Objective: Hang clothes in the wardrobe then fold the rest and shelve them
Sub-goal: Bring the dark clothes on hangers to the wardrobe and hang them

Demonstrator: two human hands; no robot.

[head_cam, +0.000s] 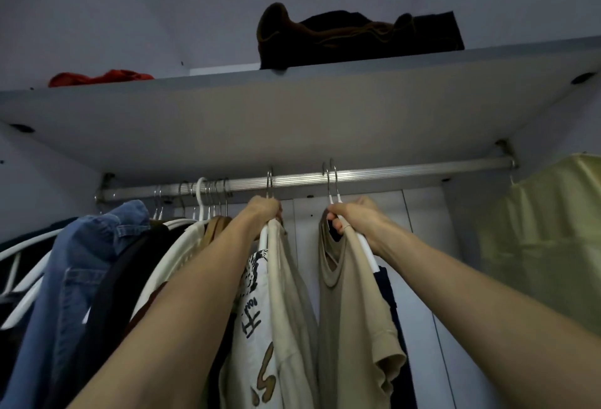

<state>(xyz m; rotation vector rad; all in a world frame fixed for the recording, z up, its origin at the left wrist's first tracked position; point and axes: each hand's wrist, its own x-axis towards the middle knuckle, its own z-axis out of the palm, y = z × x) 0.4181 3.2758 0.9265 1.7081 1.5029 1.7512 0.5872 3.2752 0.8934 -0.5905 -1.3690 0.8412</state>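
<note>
Beige T-shirt [354, 304] hangs limp on white hanger, right hand [356, 216] gripping its top; left hand [265, 210] clamps neighbouring cream shirt's hanger.

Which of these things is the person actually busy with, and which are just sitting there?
In use: left hand gripping beige shirt's hanger; right hand gripping tan T-shirt's hanger; silver metal rail.

Lying about: dark brown bundle, red cloth, blue denim shirt.

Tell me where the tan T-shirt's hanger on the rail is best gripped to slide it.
Grip the white hanger at its neck, just under the metal hook, coming from below and in front, as the right hand does now. The shelf blocks access from above, and the tan T-shirt covers the arms.
</note>
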